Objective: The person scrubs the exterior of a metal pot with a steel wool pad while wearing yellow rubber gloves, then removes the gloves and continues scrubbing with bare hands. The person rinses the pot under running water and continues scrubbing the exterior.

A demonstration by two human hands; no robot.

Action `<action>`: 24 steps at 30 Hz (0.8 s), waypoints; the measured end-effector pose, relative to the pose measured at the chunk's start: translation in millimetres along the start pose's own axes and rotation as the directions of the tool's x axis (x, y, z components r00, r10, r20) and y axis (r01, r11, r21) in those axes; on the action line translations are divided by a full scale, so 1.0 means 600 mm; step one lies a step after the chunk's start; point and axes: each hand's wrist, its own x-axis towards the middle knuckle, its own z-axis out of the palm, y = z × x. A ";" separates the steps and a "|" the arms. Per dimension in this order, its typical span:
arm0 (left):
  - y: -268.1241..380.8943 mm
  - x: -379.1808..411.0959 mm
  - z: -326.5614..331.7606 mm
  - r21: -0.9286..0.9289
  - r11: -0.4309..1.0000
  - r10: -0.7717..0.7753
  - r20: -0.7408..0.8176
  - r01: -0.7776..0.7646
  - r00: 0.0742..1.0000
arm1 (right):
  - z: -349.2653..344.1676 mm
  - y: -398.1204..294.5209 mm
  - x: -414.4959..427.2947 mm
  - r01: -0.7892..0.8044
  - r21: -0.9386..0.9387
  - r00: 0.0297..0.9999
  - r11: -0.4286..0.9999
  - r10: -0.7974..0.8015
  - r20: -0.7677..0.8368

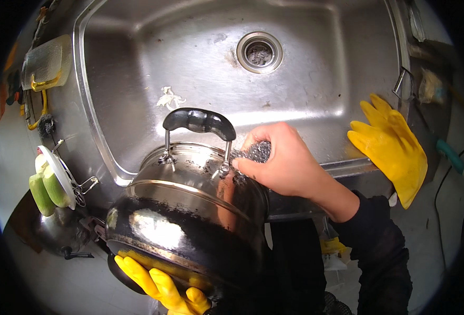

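A stainless steel pot (192, 197) is tilted on its side over the near edge of the sink, with dark burnt stains across its wall. My left hand (165, 283), in a yellow rubber glove, supports it from below with fingers spread against the base. My right hand (285, 161) is bare and pinches a steel wool scrubber (257, 152) close to the foot of the pot's black loop handle (199, 121). Dark residue shows around the handle's mounts. The pot's near right side falls into shadow.
The stainless steel sink (192, 51) has a drain (259, 53) with debris and a pale food scrap (170, 97). An unworn yellow glove (397, 145) lies over the right rim. At left are a white plate (58, 169), green vegetables (43, 193) and a metal kettle (60, 232).
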 end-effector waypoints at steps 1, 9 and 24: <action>0.000 -0.001 0.000 0.001 1.000 0.001 0.002 -0.001 1.000 | -0.008 -0.003 -0.002 -0.037 -0.025 0.998 0.999 0.038 0.056; -0.011 -0.009 0.003 0.056 0.998 0.019 0.008 -0.020 1.000 | 0.000 0.024 0.004 0.197 0.028 0.980 0.980 -0.196 -0.029; -0.011 -0.005 0.016 -0.262 0.936 -0.279 -0.147 0.235 0.949 | -0.008 0.022 0.008 0.049 -0.113 0.985 0.992 -0.029 0.173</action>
